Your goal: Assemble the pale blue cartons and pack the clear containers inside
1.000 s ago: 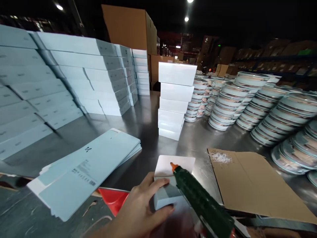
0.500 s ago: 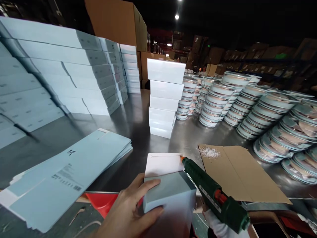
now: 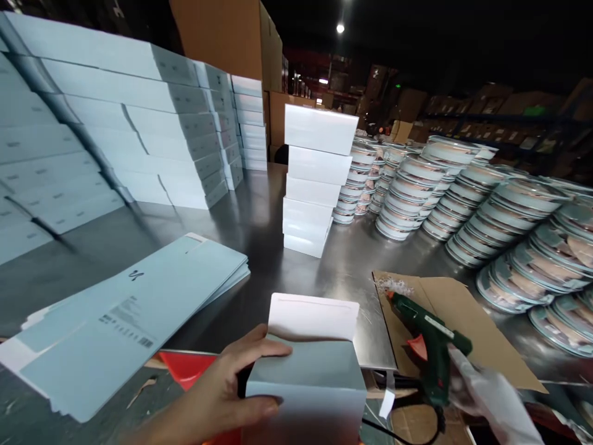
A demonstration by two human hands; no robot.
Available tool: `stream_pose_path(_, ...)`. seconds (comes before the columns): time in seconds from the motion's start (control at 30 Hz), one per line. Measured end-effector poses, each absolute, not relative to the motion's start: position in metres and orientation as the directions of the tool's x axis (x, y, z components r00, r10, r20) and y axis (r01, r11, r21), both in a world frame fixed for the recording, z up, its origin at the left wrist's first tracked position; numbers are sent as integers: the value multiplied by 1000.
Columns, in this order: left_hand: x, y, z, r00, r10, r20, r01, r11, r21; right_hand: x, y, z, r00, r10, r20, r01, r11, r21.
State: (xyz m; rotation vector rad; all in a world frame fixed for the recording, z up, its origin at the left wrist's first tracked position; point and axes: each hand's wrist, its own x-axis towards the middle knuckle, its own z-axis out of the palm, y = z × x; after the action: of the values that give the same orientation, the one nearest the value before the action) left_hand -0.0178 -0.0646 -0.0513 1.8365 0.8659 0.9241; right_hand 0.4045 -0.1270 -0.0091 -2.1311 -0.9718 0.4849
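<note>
My left hand (image 3: 241, 377) grips a pale blue carton (image 3: 306, 371) from its left side, fingers over the top edge and thumb on the near face. The carton's white flap (image 3: 312, 316) stands up at the far end, with a thin line along its upper edge. A dark green hot glue gun (image 3: 426, 321) has its orange nozzle over the cardboard sheet (image 3: 477, 327), near a clump of glue scraps (image 3: 393, 285). At the back of the gun's handle is my gloved right hand (image 3: 472, 383); its fingers are blurred and partly hidden, so its grip is unclear.
Flat pale blue cartons (image 3: 139, 309) lie in a pile at left. Behind them stands a wall of stacked boxes (image 3: 115, 117). A column of white boxes (image 3: 315, 167) rises mid-table. Stacks of round clear-lidded containers (image 3: 491, 210) fill the right. A black cord (image 3: 398, 437) hangs below the table edge.
The glue gun has moved right, away from the flap's corner to above the cardboard sheet. The carton has shifted slightly down, still in my left hand. The view has tilted a little.
</note>
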Motion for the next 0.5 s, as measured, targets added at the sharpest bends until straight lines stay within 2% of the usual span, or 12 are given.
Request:
stream_pose_path(0.03, -18, -65, -54, 482, 846, 228, 204, -362, 910, 404, -131, -7, 666, 746, 13, 535, -466, -705)
stream_pose_path(0.1, -18, -65, -60, 490, 849, 199, 223, -342, 913, 388, -137, -4, 610, 792, 28, 509, -365, -780)
stream_pose_path(0.13, -17, -65, -63, 492, 850, 187, 229, -333, 915, 373, -138, -5, 498, 866, 46, 478, -230, -848)
stream_pose_path(0.2, -15, -67, -69, 489, 856, 168, 235, -315, 920, 337, -135, -12, 143, 985, 101, 314, 52, -948)
stream_pose_path(0.27, -11, -71, -74, 449, 877, 171, 208, -289, 934, 304, -130, -24, -134, 983, 122, 151, 142, -978)
stream_pose_path(0.33, -4, -76, -77, 366, 903, 223, 74, -267, 961, 285, -127, -37, -233, 962, 146, 74, 167, -983)
stream_pose_path(0.43, 5, -80, -74, 248, 904, 348, -163, -315, 935, 279, -128, -45, -261, 945, 198, 183, 250, -951)
stream_pose_path(0.5, 6, -79, -68, 282, 863, 419, -157, -390, 907, 281, -128, -40, -331, 908, 259, 321, 366, -874)
